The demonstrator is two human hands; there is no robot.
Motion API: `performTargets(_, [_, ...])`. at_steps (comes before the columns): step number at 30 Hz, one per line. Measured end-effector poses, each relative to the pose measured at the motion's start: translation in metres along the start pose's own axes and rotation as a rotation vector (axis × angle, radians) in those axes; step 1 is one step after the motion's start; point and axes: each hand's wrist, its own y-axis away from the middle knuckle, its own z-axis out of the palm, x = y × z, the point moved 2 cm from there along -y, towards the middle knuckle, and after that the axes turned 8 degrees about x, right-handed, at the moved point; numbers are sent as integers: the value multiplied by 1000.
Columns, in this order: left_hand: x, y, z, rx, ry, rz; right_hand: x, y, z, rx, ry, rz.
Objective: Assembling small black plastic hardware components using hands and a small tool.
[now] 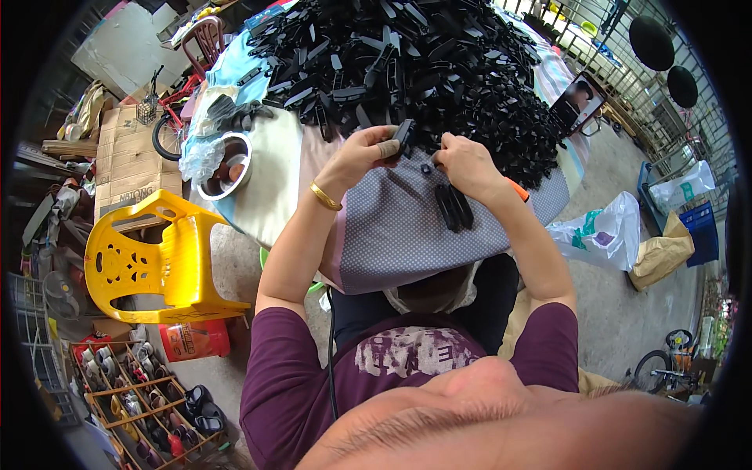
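Observation:
My left hand (pixel 366 153) is closed around a long black plastic piece (pixel 404 135), held up at the near edge of a big pile. My right hand (pixel 470 163) is beside it, thumb and fingertips pinched together; whatever they grip is hidden or too small to name. Between the hands, a small black part (pixel 426 168) rests on the dotted grey cloth (pixel 384 239). Several slim black pieces (pixel 454 208) lie side by side below my right hand. An orange object (pixel 517 189) shows partly behind my right wrist. The pile of black plastic parts (pixel 392 70) covers the far side.
A white bowl (pixel 248 166) stands at the table's left, near crumpled clear plastic (pixel 202 160). Leftward are a yellow plastic chair (pixel 184 266), a red bucket (pixel 196 341) and a shoe rack (pixel 129 392). To the right, a phone (pixel 580 102) stands upright and a white bag (pixel 607 231) sits on the floor.

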Motion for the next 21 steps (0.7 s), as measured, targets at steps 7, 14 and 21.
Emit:
performTargets(7, [-5,4,7,-135,310,-97,-3,-1,-30,176,-672,299])
performTargets(14, [-6,11,28,-232,339,-76,-19,-1,-30,511,-1224,509])
performTargets(21, [-4,14,33,-219,348,-60,-30,1,-35,744,-693,204])
